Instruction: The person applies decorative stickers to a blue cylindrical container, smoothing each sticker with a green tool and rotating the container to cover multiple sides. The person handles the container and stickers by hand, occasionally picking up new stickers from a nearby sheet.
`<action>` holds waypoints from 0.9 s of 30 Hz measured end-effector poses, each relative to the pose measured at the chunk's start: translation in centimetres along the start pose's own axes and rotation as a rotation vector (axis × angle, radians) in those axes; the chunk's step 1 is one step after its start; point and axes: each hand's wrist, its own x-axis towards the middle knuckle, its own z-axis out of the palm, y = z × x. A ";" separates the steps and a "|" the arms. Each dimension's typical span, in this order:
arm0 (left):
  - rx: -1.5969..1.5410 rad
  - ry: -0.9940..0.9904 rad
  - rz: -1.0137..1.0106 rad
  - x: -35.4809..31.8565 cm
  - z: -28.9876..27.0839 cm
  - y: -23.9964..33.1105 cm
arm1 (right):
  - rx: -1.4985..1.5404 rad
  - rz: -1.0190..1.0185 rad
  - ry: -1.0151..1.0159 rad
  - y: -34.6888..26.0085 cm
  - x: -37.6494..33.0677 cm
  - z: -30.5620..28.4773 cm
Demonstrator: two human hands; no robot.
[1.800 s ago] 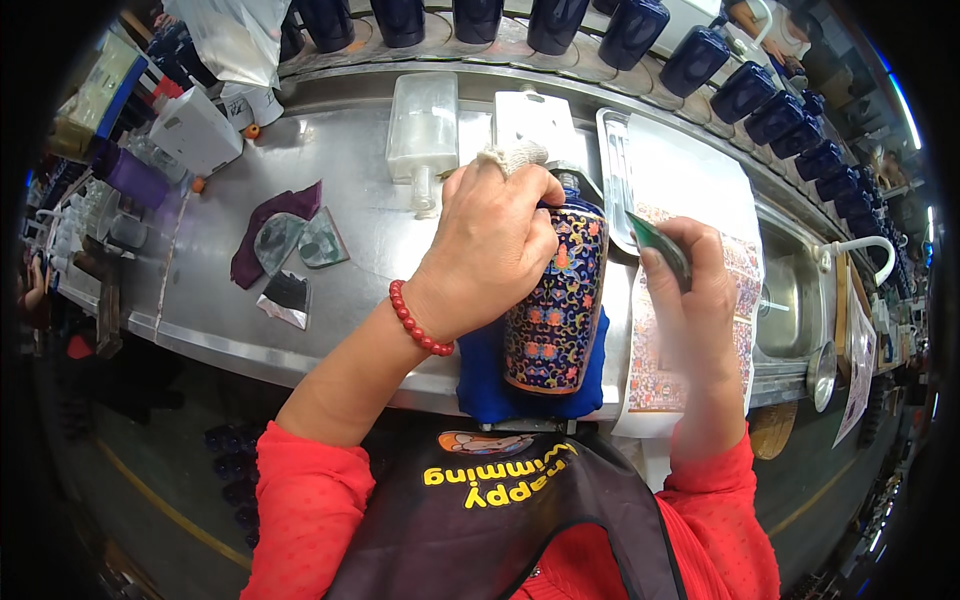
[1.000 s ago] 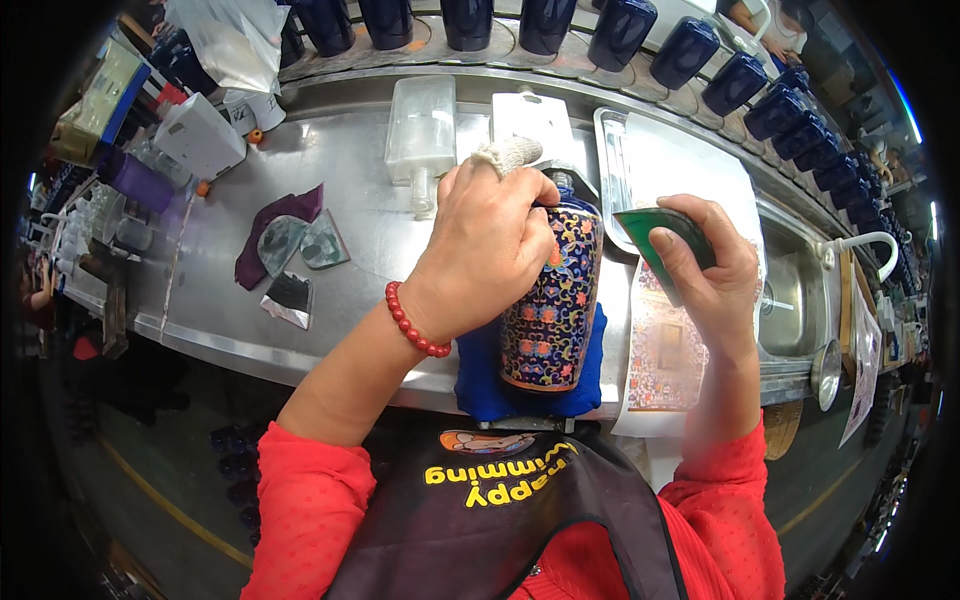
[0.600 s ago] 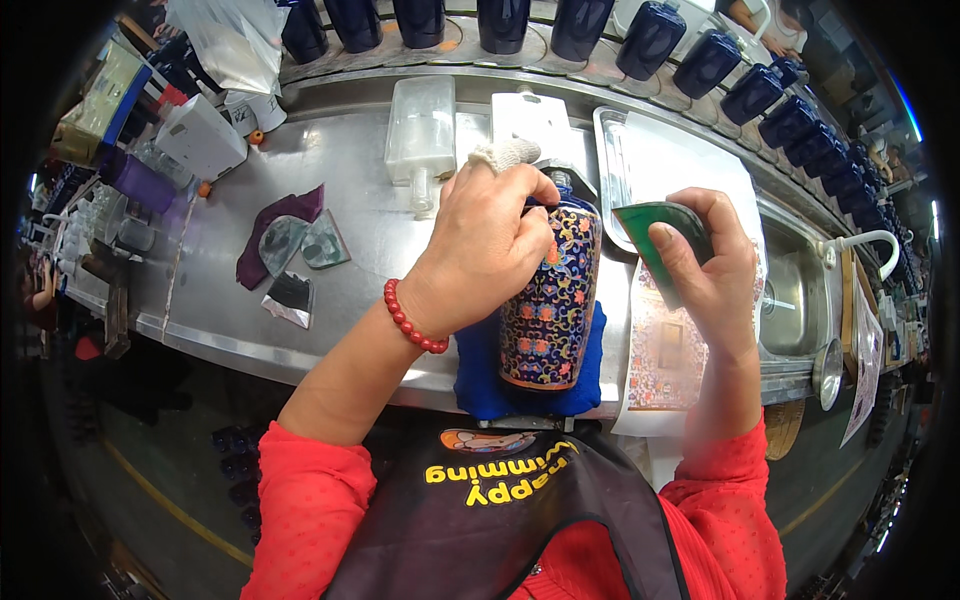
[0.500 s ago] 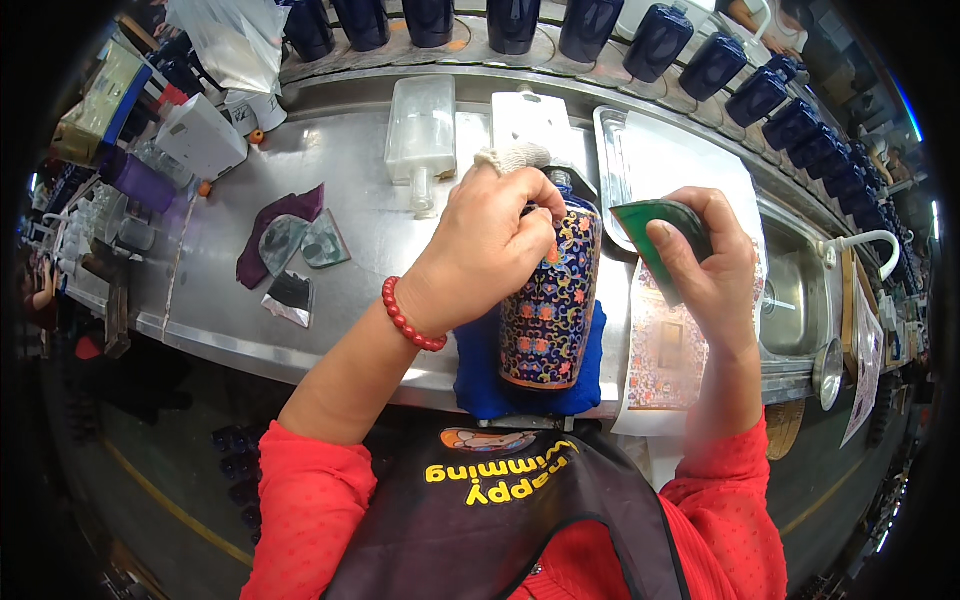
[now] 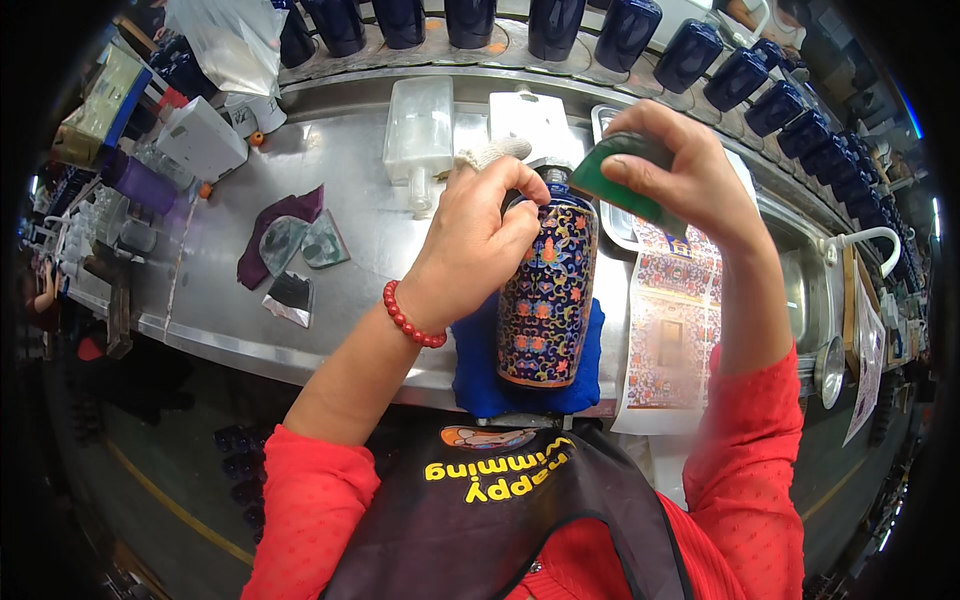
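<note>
A dark blue bottle (image 5: 547, 300) with a flowered, gold-scrolled pattern lies tilted on a blue cloth pad (image 5: 590, 370), its neck pointing away from me. My left hand (image 5: 478, 228) grips it by the shoulder near the neck; a white knitted cover wraps one finger, and a red bead bracelet circles the wrist. In my right hand (image 5: 690, 175) is a green scraper (image 5: 622, 178), a flat curved piece, raised just right of the bottle's neck. Beneath that forearm lies a printed pattern sheet (image 5: 672, 330) with matching flowers.
On the steel bench, left, lie a purple cloth (image 5: 262, 235) and several scraper pieces (image 5: 324, 240). A clear bottle (image 5: 418, 130) and a white block (image 5: 527, 122) stand beyond my left hand. Blue bottles (image 5: 626, 35) line the conveyor at the back; a sink (image 5: 805, 290) is at right.
My right hand with the green scraper has moved up and left to the bottle's neck. My left hand has shifted slightly down the bottle's left side. The conveyor bottles have shifted along.
</note>
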 end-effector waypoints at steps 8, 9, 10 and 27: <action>-0.013 -0.022 -0.087 -1.2 -0.1 0.0 | 0.103 -0.044 -0.455 1.5 6.2 -1.1; -0.001 -0.019 -0.083 -1.3 -0.1 0.0 | 0.090 -0.045 -0.495 1.5 6.6 -1.1; 0.010 -0.016 -0.080 -1.3 -0.2 0.0 | 0.077 -0.059 -0.531 1.4 6.8 -1.2; 0.033 0.066 0.024 -1.5 0.1 -0.3 | 0.147 -0.112 -0.557 0.9 6.6 -0.6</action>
